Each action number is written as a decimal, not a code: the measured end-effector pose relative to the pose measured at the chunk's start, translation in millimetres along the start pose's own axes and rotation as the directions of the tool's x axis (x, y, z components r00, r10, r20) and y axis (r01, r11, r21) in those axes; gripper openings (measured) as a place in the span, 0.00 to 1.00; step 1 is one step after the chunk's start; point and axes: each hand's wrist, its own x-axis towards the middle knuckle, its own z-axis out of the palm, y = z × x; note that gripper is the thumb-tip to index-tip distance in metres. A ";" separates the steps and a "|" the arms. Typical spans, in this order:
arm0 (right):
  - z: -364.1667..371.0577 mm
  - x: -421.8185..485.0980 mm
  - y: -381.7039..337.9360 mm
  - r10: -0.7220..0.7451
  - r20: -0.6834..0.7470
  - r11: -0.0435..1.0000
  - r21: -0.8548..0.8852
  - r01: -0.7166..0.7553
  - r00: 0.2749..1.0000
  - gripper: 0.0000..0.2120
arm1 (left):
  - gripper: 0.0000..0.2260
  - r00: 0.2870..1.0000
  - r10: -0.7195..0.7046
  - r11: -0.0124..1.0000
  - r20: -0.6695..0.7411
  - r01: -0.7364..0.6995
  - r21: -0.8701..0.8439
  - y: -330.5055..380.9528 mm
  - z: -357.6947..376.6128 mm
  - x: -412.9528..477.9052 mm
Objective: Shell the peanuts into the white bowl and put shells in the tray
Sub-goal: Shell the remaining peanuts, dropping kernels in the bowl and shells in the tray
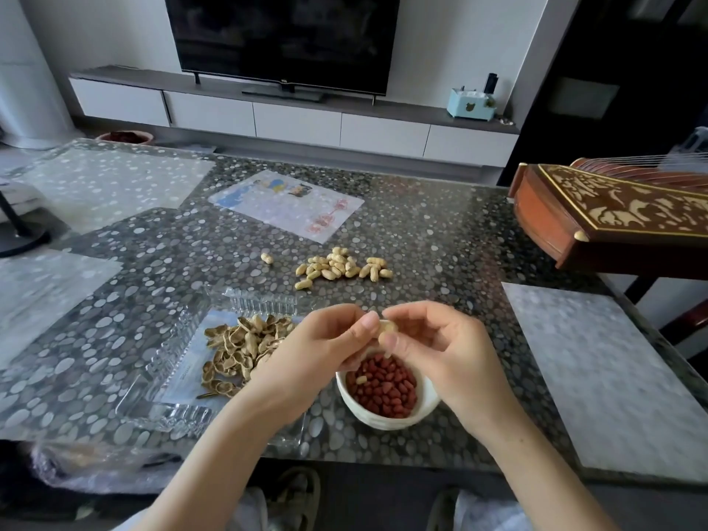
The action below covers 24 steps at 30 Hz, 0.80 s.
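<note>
Two hands, the left hand [322, 343] and the right hand [433, 346], pinch one pale tan peanut [389, 327] just above the white bowl [383, 423] of red kernels [387, 389], near the bench [440, 239] front edge, beside the clear tray [180, 339] of shells [241, 350], with open bench between them and the unshelled pile [341, 268].

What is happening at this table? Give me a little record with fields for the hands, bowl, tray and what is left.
hands: left hand and right hand both pinch one peanut above the white bowl
bowl: holds many red kernels
tray: clear, left of the bowl, holds empty shells
left to shell: pile of unshelled peanuts farther back on the table, stray peanut to its left
</note>
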 end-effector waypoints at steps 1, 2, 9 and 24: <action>-2.2 -1.1 0.7 0.027 0.015 1.000 0.001 -0.027 1.000 0.10 | 0.17 1.000 0.018 0.999 0.003 -0.018 0.051 0.0 1.7 0.1; -4.2 -1.9 0.8 0.037 0.039 0.999 -0.024 -0.036 0.999 0.10 | 0.15 0.999 0.036 0.993 0.006 -0.036 0.109 0.2 3.8 0.3; 7.7 -5.2 12.3 -0.175 -0.020 0.945 -0.286 0.162 0.984 0.17 | 0.15 0.995 0.070 0.998 -0.068 -0.070 0.003 -4.4 23.6 1.2; 7.1 -2.6 17.4 -0.243 -0.134 0.938 -0.283 0.198 0.961 0.16 | 0.06 0.981 -0.184 0.805 0.063 0.187 -0.563 -0.2 20.6 6.6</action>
